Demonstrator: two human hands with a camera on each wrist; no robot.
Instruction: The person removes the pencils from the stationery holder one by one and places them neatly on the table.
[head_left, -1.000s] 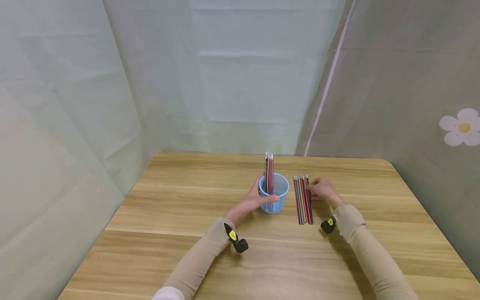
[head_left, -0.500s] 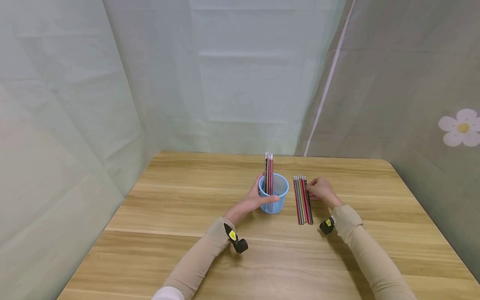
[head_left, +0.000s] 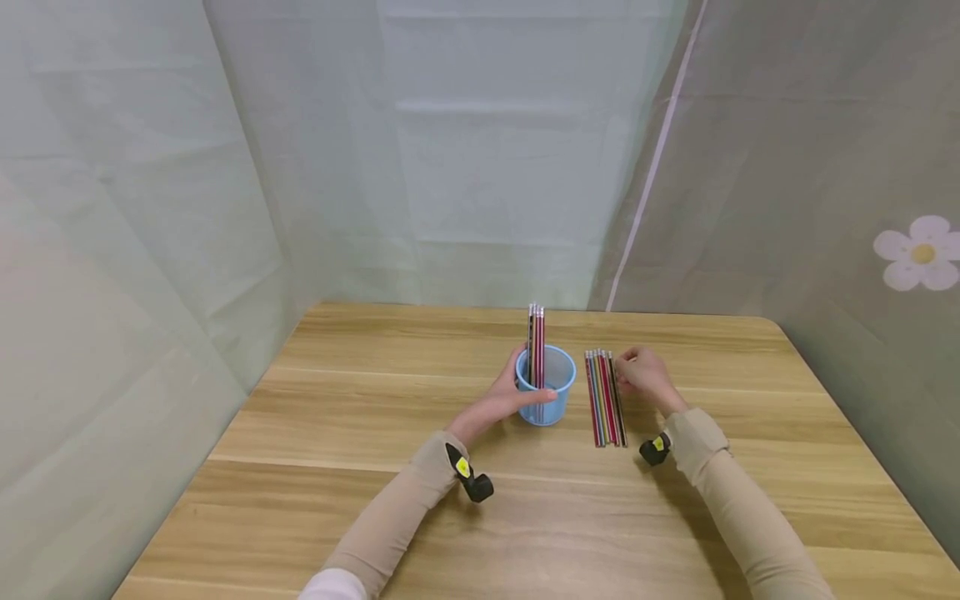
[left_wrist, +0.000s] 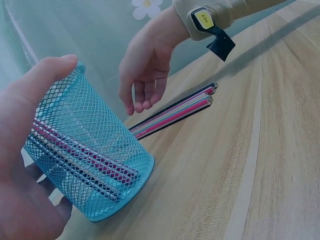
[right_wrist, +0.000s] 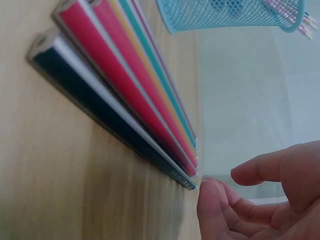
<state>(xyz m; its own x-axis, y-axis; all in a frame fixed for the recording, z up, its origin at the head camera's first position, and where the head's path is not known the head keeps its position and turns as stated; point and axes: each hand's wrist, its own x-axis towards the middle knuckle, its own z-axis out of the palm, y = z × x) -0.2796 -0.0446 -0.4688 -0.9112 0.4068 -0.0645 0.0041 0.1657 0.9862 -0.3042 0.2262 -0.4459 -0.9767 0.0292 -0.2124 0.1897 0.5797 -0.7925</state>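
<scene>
My left hand [head_left: 501, 400] grips a light blue mesh pencil cup [head_left: 552, 412], thumb across its near side and fingers behind it. Several pencils [head_left: 536, 346] stand in the cup, leaning at its left side, eraser ends up. To the right of the cup, several pencils [head_left: 603, 404] in red, blue, yellow and black lie side by side on the table. My right hand [head_left: 647, 380] is beside the far end of the row, nearest the black pencil [right_wrist: 107, 107]. In the right wrist view its thumb and fingertips are parted, with nothing between them.
The wooden table [head_left: 360, 408] extends around both hands. A pale curtain [head_left: 480, 167] hangs behind it, and a grey curtain [head_left: 825, 192] with a flower print stands on the right. Each wrist carries a small black camera [head_left: 655, 450].
The black pencil's far end has shifted left, against the other pencils in the row. My right hand has let go of it and parted its fingers. The left hand keeps holding the cup.
</scene>
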